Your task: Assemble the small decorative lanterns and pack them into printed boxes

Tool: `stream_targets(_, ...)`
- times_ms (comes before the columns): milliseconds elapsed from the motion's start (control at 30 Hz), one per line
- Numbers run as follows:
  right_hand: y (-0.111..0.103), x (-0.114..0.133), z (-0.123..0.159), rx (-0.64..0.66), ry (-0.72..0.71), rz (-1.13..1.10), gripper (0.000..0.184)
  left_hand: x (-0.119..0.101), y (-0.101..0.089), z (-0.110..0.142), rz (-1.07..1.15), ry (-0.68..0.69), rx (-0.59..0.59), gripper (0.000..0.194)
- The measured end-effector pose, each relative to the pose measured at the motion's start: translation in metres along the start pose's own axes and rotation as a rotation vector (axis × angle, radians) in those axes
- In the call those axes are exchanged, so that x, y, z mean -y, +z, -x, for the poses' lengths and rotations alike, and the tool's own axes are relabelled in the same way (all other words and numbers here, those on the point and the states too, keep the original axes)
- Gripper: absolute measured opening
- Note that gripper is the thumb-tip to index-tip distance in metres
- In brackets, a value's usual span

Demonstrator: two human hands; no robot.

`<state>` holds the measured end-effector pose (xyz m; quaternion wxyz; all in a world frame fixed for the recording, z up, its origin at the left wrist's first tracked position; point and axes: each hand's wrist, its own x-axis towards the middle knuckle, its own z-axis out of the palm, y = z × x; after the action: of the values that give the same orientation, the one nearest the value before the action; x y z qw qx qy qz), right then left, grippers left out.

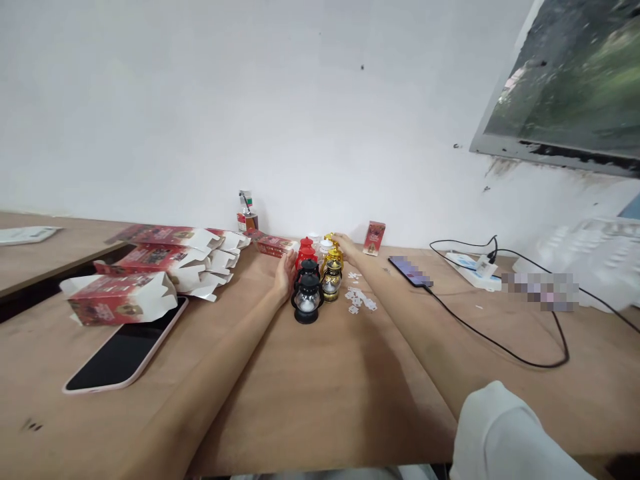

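- Head camera: the lamps stand upright in a tight bunch in the middle of the counter [310,407], maybe so both hands can get to them.
- The black lamps [307,300] are near, the red lamps [307,255] are behind them on the left, the gold lamps [332,283] are on the right, and the white lamps [326,247] are between and far. Same colors sit together, which looks like sorting.
- The left hand [285,277] is open, its palm turned to the left side of the bunch, like a little wall. It may help keep the lamps in line. I cannot tell if it touches.
- The right hand [344,245] is by the top of the far gold lamp. I cannot tell if it grips it.
- The white tags [360,299] lie in a loose pile just right of the lamps, maybe to be easy to pick up.
- The red boxes [120,297] lie on the left with their flaps open, well apart from the lamps, perhaps to leave room. The nearest one hides some of the pink phone [117,360].
- One small box [374,239] stands up on the far right, by the wall [320,133], maybe to show its front.
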<state>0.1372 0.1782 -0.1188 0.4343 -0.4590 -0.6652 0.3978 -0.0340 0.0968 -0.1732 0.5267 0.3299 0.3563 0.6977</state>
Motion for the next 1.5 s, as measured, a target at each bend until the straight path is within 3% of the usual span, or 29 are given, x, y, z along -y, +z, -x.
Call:
stream_targets(233, 0.000, -0.011, -0.013, 0.009, 0.018, 0.084, 0.033, 0.000, 0.003, 0.002, 0.029, 0.006, -0.002, 0.048)
stream_targets(367, -0.008, -0.020, -0.019, -0.083, -0.011, 0.225, 0.034, 0.002, 0.002, 0.000, 0.030, -0.001, -0.059, 0.047)
stream_targets(567, -0.057, -0.029, -0.033, -0.319, -0.029, 0.619, 0.050, 0.002, 0.003, -0.001, 0.037, -0.049, -0.129, 0.048)
stream_targets(700, -0.094, -0.028, -0.036, -0.329, -0.052, 0.884, 0.071, 0.000, 0.005, 0.001, 0.058, -0.056, -0.135, 0.047)
stream_targets(833, -0.110, -0.024, -0.034, -0.320, -0.028, 1.029, 0.086, -0.003, 0.005, 0.003, 0.047, -0.057, -0.131, 0.044)
stream_targets(1033, -0.115, -0.018, -0.024, -0.305, -0.100, 1.125, 0.059, -0.004, 0.005, 0.007, 0.031, -0.012, -0.144, 0.043)
stream_targets(1200, -0.122, -0.007, -0.007, -0.376, -0.065, 1.044, 0.066, -0.008, 0.000, 0.008, 0.033, 0.054, -0.167, 0.034)
stream_targets(1300, -0.129, 0.007, 0.014, -0.572, -0.089, 0.888, 0.073, -0.025, 0.001, 0.001, 0.038, 0.143, -0.230, 0.021)
stream_targets(1367, -0.132, 0.019, 0.031, -0.708, -0.183, 0.690, 0.069, -0.049, 0.006, -0.005, 0.041, 0.241, -0.306, 0.013)
stream_targets(1433, -0.130, 0.033, 0.048, -0.740, -0.292, 0.508, 0.059, -0.083, 0.015, -0.009, 0.038, 0.364, -0.401, 0.013)
stream_targets(1500, -0.125, 0.049, 0.062, -0.692, -0.384, 0.403, 0.052, -0.122, 0.030, -0.004, 0.028, 0.484, -0.472, 0.018)
